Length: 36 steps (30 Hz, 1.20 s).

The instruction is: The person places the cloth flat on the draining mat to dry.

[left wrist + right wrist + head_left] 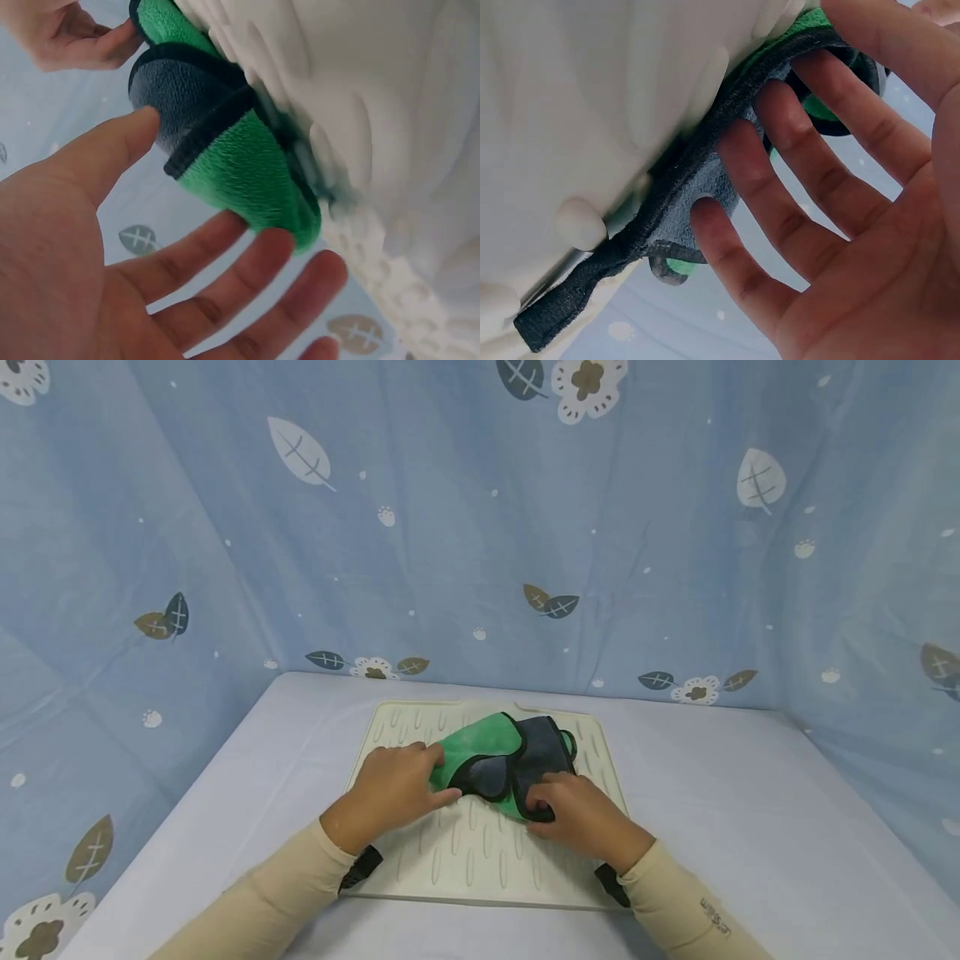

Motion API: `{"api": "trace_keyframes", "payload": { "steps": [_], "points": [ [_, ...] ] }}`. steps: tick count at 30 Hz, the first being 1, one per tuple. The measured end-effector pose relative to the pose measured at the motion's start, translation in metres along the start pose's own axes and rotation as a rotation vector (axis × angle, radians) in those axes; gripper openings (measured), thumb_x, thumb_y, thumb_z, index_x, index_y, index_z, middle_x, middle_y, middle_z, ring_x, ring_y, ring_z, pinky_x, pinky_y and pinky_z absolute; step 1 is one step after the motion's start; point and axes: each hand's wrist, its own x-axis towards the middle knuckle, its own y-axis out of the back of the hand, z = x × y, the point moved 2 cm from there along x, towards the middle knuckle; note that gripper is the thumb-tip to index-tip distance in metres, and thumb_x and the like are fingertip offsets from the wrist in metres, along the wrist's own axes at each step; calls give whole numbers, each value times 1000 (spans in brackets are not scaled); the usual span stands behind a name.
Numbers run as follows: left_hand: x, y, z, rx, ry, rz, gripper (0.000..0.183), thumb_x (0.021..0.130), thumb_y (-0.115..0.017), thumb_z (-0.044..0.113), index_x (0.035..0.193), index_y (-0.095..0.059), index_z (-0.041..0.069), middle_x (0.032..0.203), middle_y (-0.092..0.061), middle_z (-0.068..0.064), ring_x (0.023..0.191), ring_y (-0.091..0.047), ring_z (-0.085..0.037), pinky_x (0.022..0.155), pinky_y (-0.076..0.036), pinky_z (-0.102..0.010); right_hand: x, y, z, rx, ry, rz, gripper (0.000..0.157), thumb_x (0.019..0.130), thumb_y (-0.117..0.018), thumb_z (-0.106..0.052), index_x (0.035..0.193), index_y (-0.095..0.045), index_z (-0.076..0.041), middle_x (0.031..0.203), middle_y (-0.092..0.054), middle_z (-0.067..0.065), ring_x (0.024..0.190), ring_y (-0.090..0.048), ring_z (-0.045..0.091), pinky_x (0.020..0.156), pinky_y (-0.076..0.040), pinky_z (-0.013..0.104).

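A green and dark grey cloth [480,739] with black edging lies loosely folded on a cream ridged mat [450,868]. On its left, my left hand [397,785] touches the green end with fingertips, the thumb apart from the fingers. The left wrist view shows that hand [165,262] spread beside the fuzzy green fold. My right hand [581,814] rests its fingertips on the dark grey part at the lower right. Seen from the right wrist, those slightly bent fingers [761,172] lie along the grey face near the black edge; the thumb's contact is unclear.
A white-covered table [697,793] surrounds the mat. Blue curtains [450,527] printed with leaves and flowers stand behind and at both sides. Black straps [362,867] show by the wrists, and a small loop [570,742] sticks out from the cloth's right edge.
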Motion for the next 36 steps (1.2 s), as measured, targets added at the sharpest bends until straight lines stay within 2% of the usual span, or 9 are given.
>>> {"api": "trace_keyframes", "payload": {
  "steps": [3, 8, 16, 21, 30, 36],
  "points": [
    [-2, -4, 0, 13, 17, -35, 49, 71, -65, 62, 95, -61, 19, 75, -59, 7, 60, -52, -9, 53, -38, -31, 0, -1, -1, -16, 12, -12, 17, 71, -78, -27, 83, -67, -22, 80, -56, -12, 72, -49, 3, 64, -44, 23],
    [-3, -9, 0, 17, 25, -50, 49, 71, -66, 61, 93, -60, 18, 71, -56, 7, 57, -50, -10, 53, -38, -33, 1, 0, -3, -25, 30, -24, 17, 72, -78, -23, 84, -66, -22, 81, -56, -11, 73, -49, 3, 65, -44, 24],
    [-2, -11, 0, 54, 2, -8, 38, 76, -67, 52, 92, -60, 17, 74, -61, 3, 59, -57, -16, 51, -40, -35, 1, -2, -4, -46, 79, 8, 14, 73, -77, -20, 79, -64, -23, 78, -56, -12, 70, -47, 2, 64, -43, 22],
    [-3, -11, 0, 55, -20, 19, 33, 78, -68, 47, 89, -59, 17, 67, -56, 4, 54, -53, -15, 46, -35, -32, 0, -1, -3, -61, 83, 11, 13, 75, -75, -20, 79, -64, -24, 76, -55, -12, 68, -46, 1, 63, -42, 23],
    [-3, -10, -2, 56, -22, 45, 23, 81, -66, 38, 84, -59, 16, 66, -58, 3, 51, -51, -13, 43, -35, -31, -1, 3, -2, -55, 88, 22, 13, 76, -74, -18, 78, -64, -25, 74, -52, -14, 65, -43, -1, 62, -40, 22],
    [-2, -8, -6, 43, 3, 23, 18, 83, -63, 34, 79, -58, 17, 64, -56, 3, 51, -47, -11, 44, -34, -31, -2, 8, 0, -47, 77, 8, 12, 77, -73, -17, 79, -65, -25, 74, -52, -13, 63, -43, -1, 61, -40, 20]
  ]
}}
